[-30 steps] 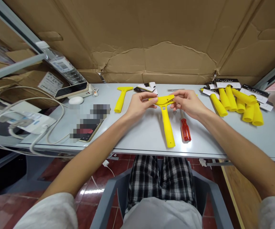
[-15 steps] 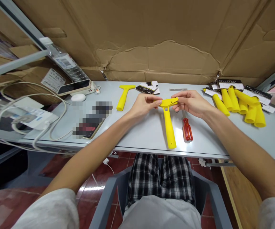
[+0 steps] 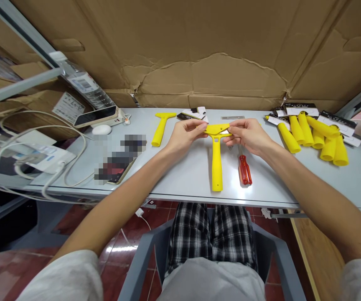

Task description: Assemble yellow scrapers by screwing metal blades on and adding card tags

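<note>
Both of my hands hold a yellow scraper (image 3: 217, 167) by its wide head, over the front part of the table. My left hand (image 3: 187, 134) pinches the left end of the head between thumb and fingers. At the right end, my right hand (image 3: 247, 134) has its thumb and fingers closed on the head, where a pale sliver shows between two yellow parts. The scraper's handle points toward me. Just right of it lies a screwdriver (image 3: 245, 170) with a red handle, its tip partly hidden near my right fingers, by some small metal bits (image 3: 230, 147).
Another yellow scraper (image 3: 159, 131) lies at left, beside a black-and-white card packet (image 3: 193, 113). A thin metal blade (image 3: 232, 117) rests at the back. Several carded scrapers (image 3: 320, 133) are piled at right. Left are a phone (image 3: 120, 171), cables (image 3: 55, 175) and a bottle (image 3: 86, 83).
The scraper's handle has swung to the left and now points more nearly straight at me. At the right end of its head, a gap with a pale sliver now shows.
</note>
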